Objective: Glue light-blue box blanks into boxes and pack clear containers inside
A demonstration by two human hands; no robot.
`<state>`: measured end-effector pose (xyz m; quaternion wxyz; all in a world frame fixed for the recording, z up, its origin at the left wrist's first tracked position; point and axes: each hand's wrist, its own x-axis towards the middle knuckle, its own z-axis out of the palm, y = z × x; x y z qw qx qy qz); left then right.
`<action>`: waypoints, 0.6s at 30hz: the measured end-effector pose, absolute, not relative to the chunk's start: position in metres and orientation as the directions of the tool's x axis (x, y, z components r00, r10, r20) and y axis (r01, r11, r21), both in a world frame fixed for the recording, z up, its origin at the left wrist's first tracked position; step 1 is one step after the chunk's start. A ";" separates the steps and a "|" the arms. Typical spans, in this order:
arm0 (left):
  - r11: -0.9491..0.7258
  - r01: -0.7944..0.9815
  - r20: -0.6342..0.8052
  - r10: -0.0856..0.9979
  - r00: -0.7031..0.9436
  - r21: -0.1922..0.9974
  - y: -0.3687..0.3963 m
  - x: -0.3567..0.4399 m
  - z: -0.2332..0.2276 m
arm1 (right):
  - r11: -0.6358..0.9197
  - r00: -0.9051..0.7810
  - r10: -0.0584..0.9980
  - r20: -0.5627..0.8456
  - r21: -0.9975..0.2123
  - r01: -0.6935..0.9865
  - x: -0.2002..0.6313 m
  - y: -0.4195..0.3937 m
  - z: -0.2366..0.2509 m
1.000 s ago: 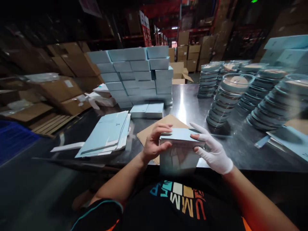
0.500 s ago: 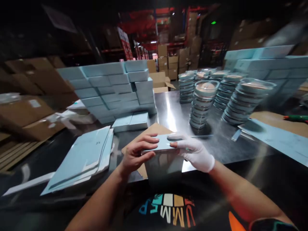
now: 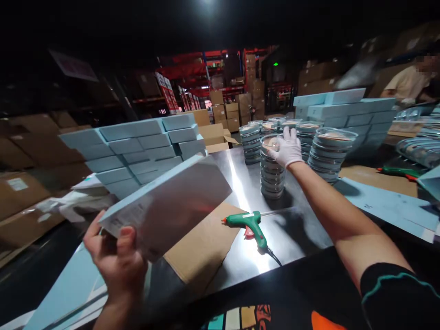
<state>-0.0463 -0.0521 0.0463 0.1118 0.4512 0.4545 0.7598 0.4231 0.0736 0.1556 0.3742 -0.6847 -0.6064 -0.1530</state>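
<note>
My bare left hand (image 3: 115,261) grips a flat light-blue box (image 3: 165,206) by its near corner and holds it tilted up at the lower left. My right hand (image 3: 287,146), in a white glove, is stretched out over the metal table (image 3: 247,183) and rests on the top dish of a stack of clear lidded dishes (image 3: 272,174). Whether its fingers grip that dish is unclear. A green glue gun (image 3: 249,223) lies on the table between my two arms, beside a brown cardboard sheet (image 3: 202,245).
A wall of light-blue boxes (image 3: 137,151) stands at the left, another (image 3: 343,114) at the back right. More dish stacks (image 3: 326,151) stand behind. Flat blue sheets (image 3: 388,201) lie at the right. A person (image 3: 409,82) works at the far right. Cardboard cartons fill the background.
Both hands held the blue box together at the table's edge. Now the left hand alone has lifted it to the left, and the right hand has reached out to the dish stack.
</note>
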 end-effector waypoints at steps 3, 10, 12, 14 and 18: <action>-0.380 -0.027 0.305 0.783 -0.542 0.925 -0.042 -0.047 0.013 | -0.028 0.246 0.779 0.577 -0.361 0.932 0.452 0.095 0.169; 0.052 -0.298 -0.112 0.976 -0.188 0.953 -0.043 -0.028 -0.046 | 0.195 0.251 0.575 0.779 -0.428 0.883 0.444 0.073 0.201; 0.057 -0.277 -0.095 0.987 -0.127 0.959 -0.045 -0.023 -0.051 | 0.302 0.250 0.557 0.792 -0.473 0.828 0.425 0.051 0.198; -0.008 -0.235 -0.021 0.993 -0.119 0.972 -0.045 -0.019 -0.053 | 0.420 0.225 0.589 0.776 -0.532 0.735 0.400 0.023 0.186; -0.045 -0.153 0.028 0.993 -0.112 0.987 -0.045 -0.017 -0.058 | 0.575 0.223 0.738 0.637 -0.767 0.286 0.360 -0.039 0.157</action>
